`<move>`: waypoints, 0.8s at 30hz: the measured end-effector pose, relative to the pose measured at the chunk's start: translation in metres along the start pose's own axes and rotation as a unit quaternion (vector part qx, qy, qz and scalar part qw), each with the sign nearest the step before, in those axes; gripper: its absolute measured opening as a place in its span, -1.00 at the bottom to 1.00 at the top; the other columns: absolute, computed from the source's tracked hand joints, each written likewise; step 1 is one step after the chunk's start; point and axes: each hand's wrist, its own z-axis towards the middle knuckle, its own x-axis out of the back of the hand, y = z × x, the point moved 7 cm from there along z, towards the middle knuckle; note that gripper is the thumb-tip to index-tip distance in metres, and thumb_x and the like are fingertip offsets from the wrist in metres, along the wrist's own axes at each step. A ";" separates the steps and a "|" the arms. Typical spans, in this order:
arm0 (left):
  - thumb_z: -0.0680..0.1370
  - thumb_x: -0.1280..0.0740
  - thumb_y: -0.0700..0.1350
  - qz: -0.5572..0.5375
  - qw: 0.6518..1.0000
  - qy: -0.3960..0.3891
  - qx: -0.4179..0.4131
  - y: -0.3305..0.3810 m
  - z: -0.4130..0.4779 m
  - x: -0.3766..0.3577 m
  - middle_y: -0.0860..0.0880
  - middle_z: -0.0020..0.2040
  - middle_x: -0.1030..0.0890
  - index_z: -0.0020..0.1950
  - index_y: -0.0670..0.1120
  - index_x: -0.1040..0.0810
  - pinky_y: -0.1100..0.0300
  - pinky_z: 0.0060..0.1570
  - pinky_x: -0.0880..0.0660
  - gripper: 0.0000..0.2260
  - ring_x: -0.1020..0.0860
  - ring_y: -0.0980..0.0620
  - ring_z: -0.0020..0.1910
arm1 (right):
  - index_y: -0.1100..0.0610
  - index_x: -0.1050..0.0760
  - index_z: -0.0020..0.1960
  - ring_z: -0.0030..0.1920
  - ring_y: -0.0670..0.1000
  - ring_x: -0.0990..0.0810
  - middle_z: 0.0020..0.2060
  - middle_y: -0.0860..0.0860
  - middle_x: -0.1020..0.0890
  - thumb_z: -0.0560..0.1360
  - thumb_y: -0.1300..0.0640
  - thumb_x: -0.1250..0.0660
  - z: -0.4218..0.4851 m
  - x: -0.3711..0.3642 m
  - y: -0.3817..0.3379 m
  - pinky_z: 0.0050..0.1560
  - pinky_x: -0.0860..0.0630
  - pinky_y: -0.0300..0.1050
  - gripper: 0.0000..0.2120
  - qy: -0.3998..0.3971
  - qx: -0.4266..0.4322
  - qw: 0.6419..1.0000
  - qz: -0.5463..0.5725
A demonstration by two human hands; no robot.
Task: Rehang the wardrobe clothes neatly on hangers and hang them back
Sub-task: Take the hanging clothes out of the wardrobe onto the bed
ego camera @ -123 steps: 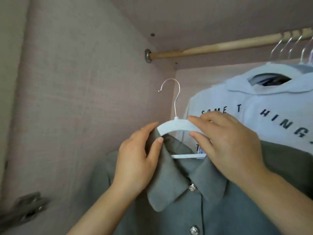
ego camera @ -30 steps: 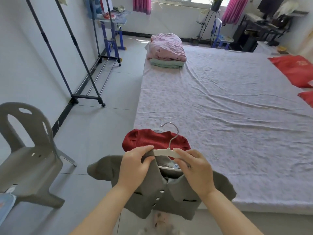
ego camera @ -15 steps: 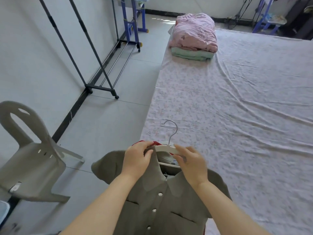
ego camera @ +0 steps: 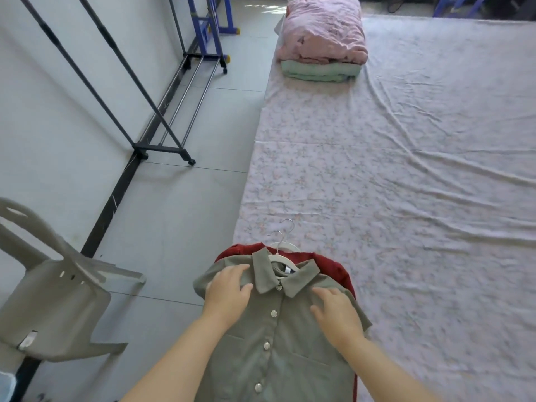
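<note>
Shirt [ego camera: 293, 358], grey-green and buttoned down the front, is laid face up on the near corner of the bed [ego camera: 406, 169], and its lower part is cut off by the bottom edge of the view. It is carried on a white hanger [ego camera: 282, 258], which is seen inside the open collar, with the metal hook pointed up the bed. The sleeve on the left is seen against the floor [ego camera: 174, 213], past the edge of the bed.

A red garment [ego camera: 333, 265] is spread under the shirt and is seen only along the shoulders and down the right side. A second hook [ego camera: 287, 224] is seen just beyond the first; the hanger it belongs to is mostly hidden.

The left hand [ego camera: 227, 294] is laid flat on the shirt's shoulder beside the collar, fingers straight and slightly parted, thumb near the collar's edge. The right hand [ego camera: 336, 314] is pressed palm down on the other shoulder, fingers relaxed and a little apart. Nothing is pinched by either hand.

Folded pink and green bedding [ego camera: 322, 39] is stacked at the far end of the bed. A black rack [ego camera: 162, 146] is stood along the wall [ego camera: 43, 126], and a grey chair [ego camera: 58, 294] is placed at the near left.
</note>
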 end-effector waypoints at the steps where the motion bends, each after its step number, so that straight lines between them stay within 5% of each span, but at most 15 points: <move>1: 0.53 -0.27 -0.09 0.003 1.000 -0.012 -0.009 0.006 0.001 -0.001 0.00 0.28 -0.47 0.34 -0.03 -0.40 0.07 0.28 -0.30 -0.63 -0.38 0.00 0.30 | 0.00 -0.32 0.39 0.31 -0.01 -0.36 0.31 -0.05 -0.42 0.55 0.05 -0.20 -0.005 0.002 0.004 0.29 -0.35 -0.09 -0.59 -0.002 -0.011 1.000 -0.003; 9: 0.53 -0.24 -0.04 0.131 0.965 -0.154 -0.168 0.066 -0.011 -0.022 0.03 0.22 -0.53 0.30 0.03 -0.43 0.09 0.15 -0.42 -0.67 -0.47 0.01 0.21 | 0.02 -0.34 0.38 0.29 0.00 -0.38 0.30 -0.02 -0.40 0.55 0.05 -0.22 -0.084 0.017 0.042 0.26 -0.38 -0.10 -0.60 0.046 -0.136 0.988 0.063; 13: 0.55 -0.19 -0.03 0.275 0.872 -0.250 -0.318 0.102 -0.046 -0.049 0.01 0.11 -0.53 0.25 -0.01 -0.44 0.15 -0.04 -0.43 -0.72 -0.49 -0.01 0.08 | 0.12 -0.42 0.33 0.28 0.07 -0.42 0.29 0.06 -0.45 0.53 0.11 -0.23 -0.160 0.004 0.071 0.28 -0.38 -0.05 -0.63 0.098 -0.259 0.953 0.123; 24: 0.56 -0.16 -0.03 0.370 0.660 -0.309 -0.577 0.173 -0.228 -0.133 0.02 0.32 -0.43 0.37 0.05 -0.34 0.14 0.19 -0.40 -0.64 -0.44 0.00 0.25 | 0.01 -0.34 0.37 0.30 0.01 -0.40 0.28 0.00 -0.43 0.53 0.01 -0.25 -0.431 -0.095 0.080 0.24 -0.34 -0.19 -0.58 0.232 -0.513 0.805 0.187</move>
